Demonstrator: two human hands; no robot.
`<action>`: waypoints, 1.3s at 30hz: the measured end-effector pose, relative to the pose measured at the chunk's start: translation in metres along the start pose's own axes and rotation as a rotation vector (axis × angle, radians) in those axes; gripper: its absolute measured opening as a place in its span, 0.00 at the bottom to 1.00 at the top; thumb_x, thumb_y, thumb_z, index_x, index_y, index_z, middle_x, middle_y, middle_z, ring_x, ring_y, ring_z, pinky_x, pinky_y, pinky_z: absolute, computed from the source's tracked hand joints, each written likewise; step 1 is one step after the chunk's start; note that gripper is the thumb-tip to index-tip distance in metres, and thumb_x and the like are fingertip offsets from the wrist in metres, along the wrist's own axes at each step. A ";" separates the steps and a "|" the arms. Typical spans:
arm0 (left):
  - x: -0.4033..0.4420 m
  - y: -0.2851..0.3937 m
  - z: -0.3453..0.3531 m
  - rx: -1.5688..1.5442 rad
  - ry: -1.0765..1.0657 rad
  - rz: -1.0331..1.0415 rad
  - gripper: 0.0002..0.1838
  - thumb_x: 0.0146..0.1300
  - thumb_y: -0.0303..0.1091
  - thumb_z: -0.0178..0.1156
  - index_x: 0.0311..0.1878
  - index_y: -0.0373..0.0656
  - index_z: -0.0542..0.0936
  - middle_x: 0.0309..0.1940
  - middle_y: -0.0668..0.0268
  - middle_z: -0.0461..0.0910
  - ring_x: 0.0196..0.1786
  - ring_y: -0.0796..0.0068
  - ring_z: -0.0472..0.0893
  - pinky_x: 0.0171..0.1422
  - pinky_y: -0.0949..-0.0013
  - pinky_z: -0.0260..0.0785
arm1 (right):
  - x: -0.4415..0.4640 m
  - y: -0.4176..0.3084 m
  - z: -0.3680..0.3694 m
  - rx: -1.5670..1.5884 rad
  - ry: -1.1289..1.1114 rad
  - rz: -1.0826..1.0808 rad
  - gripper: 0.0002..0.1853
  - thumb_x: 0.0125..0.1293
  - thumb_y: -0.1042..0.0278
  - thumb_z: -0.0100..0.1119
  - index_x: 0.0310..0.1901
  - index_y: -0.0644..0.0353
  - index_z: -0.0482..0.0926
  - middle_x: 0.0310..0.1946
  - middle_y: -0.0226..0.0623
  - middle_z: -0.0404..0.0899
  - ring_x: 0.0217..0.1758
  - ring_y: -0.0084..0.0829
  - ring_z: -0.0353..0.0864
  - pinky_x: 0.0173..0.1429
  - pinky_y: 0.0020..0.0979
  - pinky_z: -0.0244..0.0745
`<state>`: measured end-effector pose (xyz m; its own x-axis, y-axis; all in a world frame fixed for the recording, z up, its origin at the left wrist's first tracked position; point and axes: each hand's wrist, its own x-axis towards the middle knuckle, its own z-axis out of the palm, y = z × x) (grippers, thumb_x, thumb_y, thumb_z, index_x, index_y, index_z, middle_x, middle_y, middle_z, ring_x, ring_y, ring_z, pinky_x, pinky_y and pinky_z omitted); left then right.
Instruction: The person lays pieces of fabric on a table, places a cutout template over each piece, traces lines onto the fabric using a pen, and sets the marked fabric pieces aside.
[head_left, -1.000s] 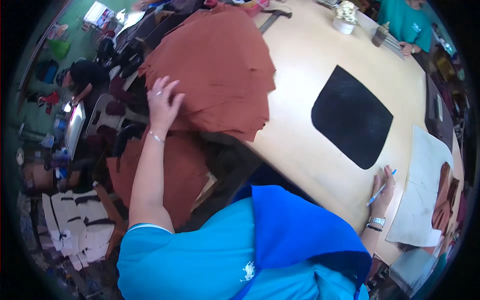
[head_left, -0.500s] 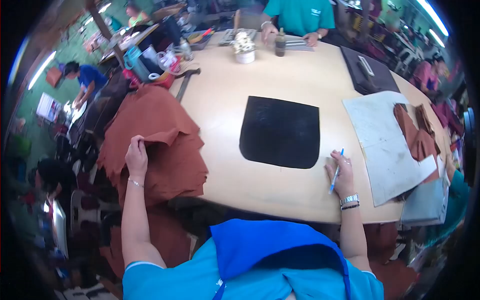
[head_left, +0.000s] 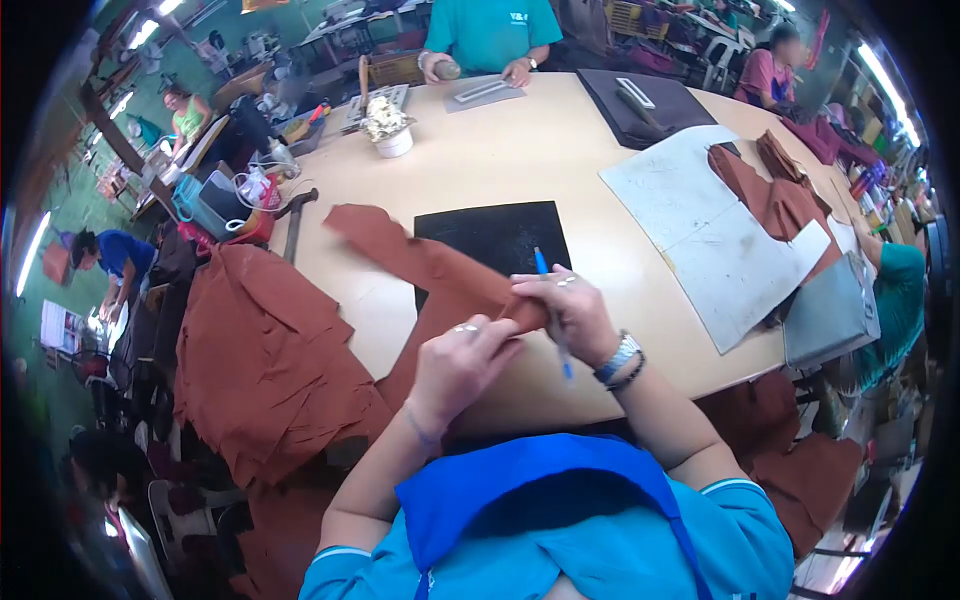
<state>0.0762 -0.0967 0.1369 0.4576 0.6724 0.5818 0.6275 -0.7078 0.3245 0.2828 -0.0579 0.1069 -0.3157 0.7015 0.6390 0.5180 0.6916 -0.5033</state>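
Note:
In the head view, a reddish-brown leather piece (head_left: 455,282) is raised in front of me, partly covering a black panel (head_left: 495,226) with a straight far edge on the table. My left hand (head_left: 462,368) is closed on the leather's near edge. Close beside it, my right hand (head_left: 575,318) grips the same piece, with a blue-and-white pen (head_left: 541,262) also held between its fingers. To the left, a pile of similar brown leather sheets (head_left: 262,350) hangs over the table edge.
A hammer (head_left: 295,222) lies by a cluttered container (head_left: 215,205) at left. A white flowerpot (head_left: 394,143) stands farther back. Across the table (head_left: 500,155) a co-worker (head_left: 495,35) handles a flat template. A pale sheet (head_left: 690,225) and brown scraps (head_left: 765,195) lie at right.
My left hand has brought a leather piece from the pile rightward over the black panel. My right hand has moved left and taken hold of it, keeping the pen. The view has shifted.

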 end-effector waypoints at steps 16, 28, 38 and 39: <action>0.062 -0.071 -0.188 -0.383 -0.394 -0.689 0.11 0.59 0.35 0.67 0.33 0.35 0.81 0.22 0.75 0.74 0.24 0.87 0.72 0.25 0.75 0.63 | 0.077 -0.045 -0.207 -0.116 -0.415 0.262 0.08 0.62 0.67 0.67 0.39 0.61 0.84 0.29 0.34 0.83 0.34 0.27 0.83 0.41 0.28 0.74; 0.231 -0.165 -0.110 -0.338 0.672 -0.159 0.11 0.69 0.33 0.61 0.48 0.36 0.83 0.35 0.67 0.85 0.38 0.84 0.81 0.43 0.77 0.72 | 0.208 0.062 -0.178 -0.111 0.490 -0.042 0.14 0.65 0.79 0.50 0.46 0.57 0.84 0.34 0.43 0.86 0.36 0.25 0.85 0.41 0.28 0.78; 0.045 -0.157 0.004 -0.294 0.371 -0.183 0.06 0.66 0.27 0.62 0.44 0.39 0.82 0.45 0.58 0.85 0.49 0.65 0.84 0.55 0.65 0.74 | 0.031 0.089 -0.113 -0.226 0.196 0.243 0.13 0.60 0.79 0.63 0.46 0.56 0.84 0.37 0.39 0.86 0.39 0.36 0.87 0.44 0.31 0.80; 0.020 -0.162 0.020 -0.332 0.316 -0.225 0.05 0.65 0.27 0.63 0.43 0.39 0.82 0.45 0.58 0.85 0.49 0.62 0.84 0.55 0.64 0.75 | 0.007 0.104 -0.098 -0.228 0.202 0.207 0.13 0.58 0.80 0.63 0.45 0.55 0.84 0.38 0.38 0.86 0.40 0.38 0.86 0.44 0.32 0.80</action>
<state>-0.0032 0.0357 0.0810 0.0895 0.7540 0.6507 0.4308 -0.6184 0.6573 0.4119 0.0023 0.1161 -0.0339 0.7590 0.6502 0.7253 0.4663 -0.5065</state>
